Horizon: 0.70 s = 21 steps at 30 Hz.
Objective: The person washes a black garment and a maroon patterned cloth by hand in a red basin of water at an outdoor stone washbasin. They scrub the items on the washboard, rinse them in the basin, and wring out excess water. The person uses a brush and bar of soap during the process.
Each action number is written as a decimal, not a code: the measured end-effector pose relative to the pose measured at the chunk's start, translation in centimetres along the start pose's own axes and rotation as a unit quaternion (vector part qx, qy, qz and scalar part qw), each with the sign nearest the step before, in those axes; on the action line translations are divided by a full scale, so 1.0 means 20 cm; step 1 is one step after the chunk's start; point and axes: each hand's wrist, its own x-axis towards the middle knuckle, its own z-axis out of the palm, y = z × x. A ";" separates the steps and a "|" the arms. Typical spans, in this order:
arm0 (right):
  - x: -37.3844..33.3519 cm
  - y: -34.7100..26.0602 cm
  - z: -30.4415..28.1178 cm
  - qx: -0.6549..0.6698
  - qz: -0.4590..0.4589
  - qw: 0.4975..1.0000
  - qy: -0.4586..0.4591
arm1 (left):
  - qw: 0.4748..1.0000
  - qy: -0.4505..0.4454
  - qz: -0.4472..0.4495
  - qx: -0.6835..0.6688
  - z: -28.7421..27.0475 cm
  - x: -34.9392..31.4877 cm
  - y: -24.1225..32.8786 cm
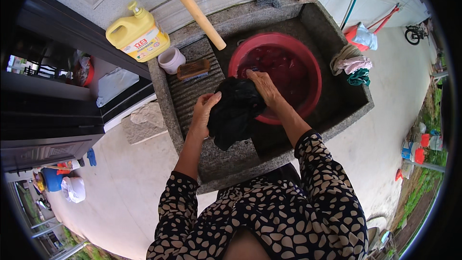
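Note:
A bunched black cloth [234,113] hangs between my two hands, above the ribbed washboard part of the stone sink [190,97]. My left hand [204,111] grips its left edge, thumb on top. My right hand [262,88] is closed on its upper right side, over the rim of a red basin [315,74]. Water fills the basin, and it looks dark red inside; what lies under the surface is hard to make out. A wooden scrub brush [193,69] rests on the washboard, left of the cloth.
Beside the brush stand a whitish cup [171,60] and a yellow detergent jug [140,36]. A pale wooden pole [195,9] slants down over the sink's back edge. Rags [353,64] drape over the right wall. A dark door [53,125] is at left.

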 end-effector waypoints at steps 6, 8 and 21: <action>-0.01 0.02 -0.89 -0.152 -0.137 0.960 0.193 | 0.981 -0.013 0.176 0.076 0.46 0.10 0.13; -0.04 0.13 -1.06 -0.179 -0.164 0.941 0.237 | 0.932 0.035 0.298 0.203 0.55 0.19 0.06; 0.17 0.63 -0.75 -0.572 -0.197 0.796 -0.004 | 0.825 0.086 0.027 0.558 1.00 0.49 -0.81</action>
